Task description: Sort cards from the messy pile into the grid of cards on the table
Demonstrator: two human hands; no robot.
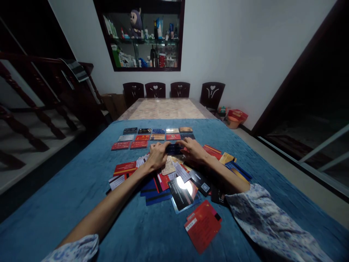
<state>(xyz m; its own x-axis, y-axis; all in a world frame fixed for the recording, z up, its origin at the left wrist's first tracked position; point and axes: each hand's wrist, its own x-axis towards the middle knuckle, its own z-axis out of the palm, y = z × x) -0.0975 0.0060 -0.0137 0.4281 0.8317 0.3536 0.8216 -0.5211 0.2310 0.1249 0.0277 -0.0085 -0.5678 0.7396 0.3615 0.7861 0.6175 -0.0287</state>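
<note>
Between my two hands is a dark blue card stack, gripped at its sides. My left hand has its fingers closed on the left edge, and my right hand is closed on the right edge. Below my wrists spreads a loose heap of cards, with a black card, a white card and a blue card among them. Just beyond my hands, cards stand in neat rows, including a red stack and an orange one.
A blue cloth covers the near part of the long table. Red cards lie apart at the front. Dark chairs line the far end. A wall cabinet holds bottles and a plush toy; a railing runs at left.
</note>
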